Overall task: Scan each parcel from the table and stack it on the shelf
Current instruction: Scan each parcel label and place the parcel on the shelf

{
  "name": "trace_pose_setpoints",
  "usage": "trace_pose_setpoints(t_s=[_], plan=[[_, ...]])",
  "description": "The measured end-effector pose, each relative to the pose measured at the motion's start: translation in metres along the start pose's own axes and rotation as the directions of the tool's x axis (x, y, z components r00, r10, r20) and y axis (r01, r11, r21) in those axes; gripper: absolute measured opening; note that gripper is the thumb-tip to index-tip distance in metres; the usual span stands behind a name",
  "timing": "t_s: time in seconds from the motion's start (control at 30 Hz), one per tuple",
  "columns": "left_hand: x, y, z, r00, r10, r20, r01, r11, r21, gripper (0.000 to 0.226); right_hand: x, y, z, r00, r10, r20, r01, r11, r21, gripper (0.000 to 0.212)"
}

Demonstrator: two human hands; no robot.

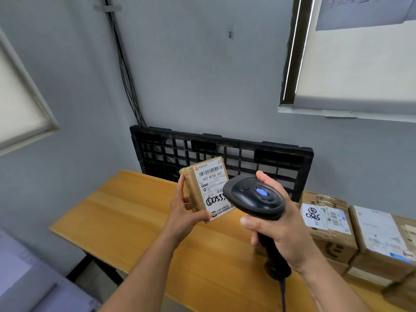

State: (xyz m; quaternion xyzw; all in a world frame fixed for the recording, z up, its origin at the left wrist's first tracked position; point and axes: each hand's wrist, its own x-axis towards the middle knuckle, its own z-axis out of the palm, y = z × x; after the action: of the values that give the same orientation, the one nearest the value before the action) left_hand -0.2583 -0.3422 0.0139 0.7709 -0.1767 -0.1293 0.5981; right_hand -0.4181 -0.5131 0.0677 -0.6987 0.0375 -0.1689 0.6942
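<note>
My left hand [183, 212] grips a small brown cardboard parcel [207, 188] by its lower left edge, holding it above the wooden table [135, 212] with its white barcode label facing me. My right hand [279, 226] grips the handle of a black barcode scanner [254, 197], whose head points at the label and covers the parcel's lower right corner. A blue light glows on top of the scanner. No shelf is in view.
Several labelled cardboard parcels [328, 224] stand stacked on the table's right end. A black plastic pallet [225, 156] leans against the grey wall behind the table. A window blind [360, 64] hangs upper right. The scanner's cable drops toward the table's front edge.
</note>
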Motion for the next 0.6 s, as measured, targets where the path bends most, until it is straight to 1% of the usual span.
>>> trace_pose_setpoints(t_s=[0.17, 0.27, 0.43, 0.6], plan=[[-0.019, -0.003, -0.011, 0.996, -0.021, -0.085, 0.021, 1.000, 0.005, 0.120, 0.008, 0.006, 0.005, 0.999, -0.034, 0.043, 0.034, 0.999, 0.000, 0.096], [-0.035, -0.005, -0.025, 0.984, -0.040, -0.171, 0.044, 0.999, 0.016, 0.119, 0.012, 0.009, 0.012, 0.995, -0.047, 0.090, 0.050, 0.998, -0.033, 0.100], [-0.061, -0.010, -0.048, 0.944, -0.078, -0.321, 0.078, 0.997, -0.012, 0.106, 0.015, 0.011, 0.033, 0.981, -0.060, 0.182, 0.067, 0.997, -0.030, 0.099], [-0.089, -0.014, -0.075, 0.901, -0.095, -0.423, 0.084, 0.995, -0.045, 0.107, 0.010, 0.005, 0.064, 0.962, -0.079, 0.261, 0.083, 0.997, -0.006, 0.100]])
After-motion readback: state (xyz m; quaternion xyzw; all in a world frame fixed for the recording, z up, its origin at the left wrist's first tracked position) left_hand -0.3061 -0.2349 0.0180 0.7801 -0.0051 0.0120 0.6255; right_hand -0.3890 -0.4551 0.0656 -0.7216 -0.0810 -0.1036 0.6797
